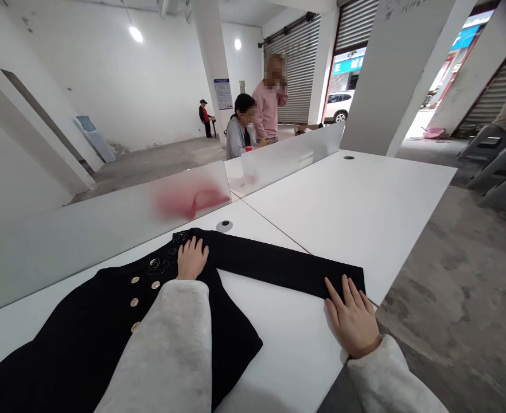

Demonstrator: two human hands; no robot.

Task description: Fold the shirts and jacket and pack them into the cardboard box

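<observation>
A black garment with gold buttons and rosette trim near its shoulder, seemingly a jacket point(76, 321), lies spread on the white table point(287, 344). One long sleeve point(270, 261) stretches out flat to the right. My left hand point(191, 258) rests with fingers apart on the shoulder, beside the trim. At the cuff end, my right hand point(351, 315) lies flat with its fingers spread over the sleeve's edge. Neither hand grips the cloth. My left forearm covers part of the garment's front, and the lower left of the garment runs out of view.
A frosted divider point(106, 215) runs along the table's far side, with a blurred red shape behind it. Two people, one seated point(238, 129) and one standing point(268, 106), are beyond it. Grey stools point(494, 143) stand at the right.
</observation>
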